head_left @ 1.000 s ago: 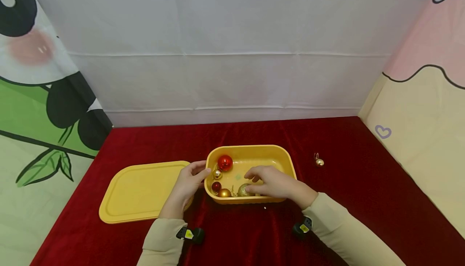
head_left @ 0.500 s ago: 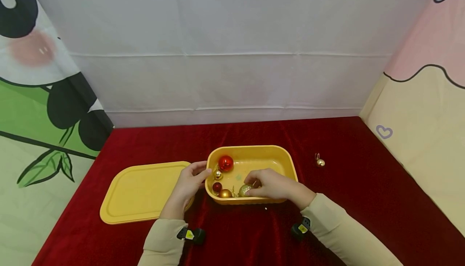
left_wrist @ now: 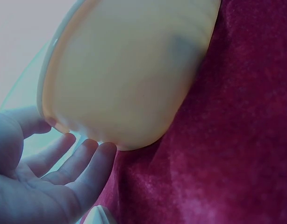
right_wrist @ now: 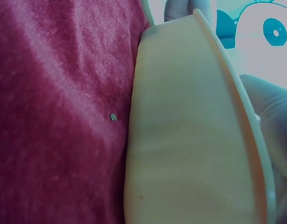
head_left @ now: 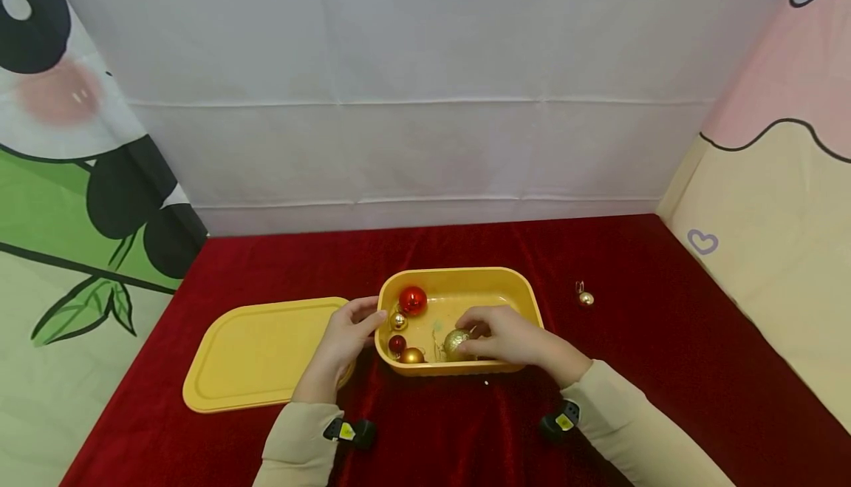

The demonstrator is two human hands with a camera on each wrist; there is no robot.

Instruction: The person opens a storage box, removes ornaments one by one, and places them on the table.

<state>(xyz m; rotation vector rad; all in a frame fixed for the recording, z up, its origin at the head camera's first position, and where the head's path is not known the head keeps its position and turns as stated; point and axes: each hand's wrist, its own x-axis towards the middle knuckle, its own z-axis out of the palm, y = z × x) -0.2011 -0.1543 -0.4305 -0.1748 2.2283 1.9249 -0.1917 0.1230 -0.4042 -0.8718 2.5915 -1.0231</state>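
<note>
A yellow plastic box (head_left: 485,280) stands on the red cloth. My left hand (head_left: 346,335) holds its left end; in the left wrist view the thumb is at the rim and the fingertips (left_wrist: 106,149) touch the outer wall. Inside the box, my right hand (head_left: 508,335) grips a glittery gold Christmas ball (head_left: 455,344) near the front wall. Left of it lie a shiny red ball (head_left: 413,300), a small gold ball (head_left: 398,321), a dark red ball (head_left: 397,344) and an orange-gold ball (head_left: 411,355). The right wrist view shows mostly the box's outer wall, which hides the ball.
A yellow lid (head_left: 259,354) lies flat left of the box, partly behind the left hand. To the right, a small gold ball with a loop (head_left: 586,298) rests on the red cloth (head_left: 638,324). A tiny pale bit (head_left: 486,383) lies before the box.
My right hand closed its fingers round the glittery gold ball and shifted it slightly right and back inside the box. The left hand stayed at the box's left end.
</note>
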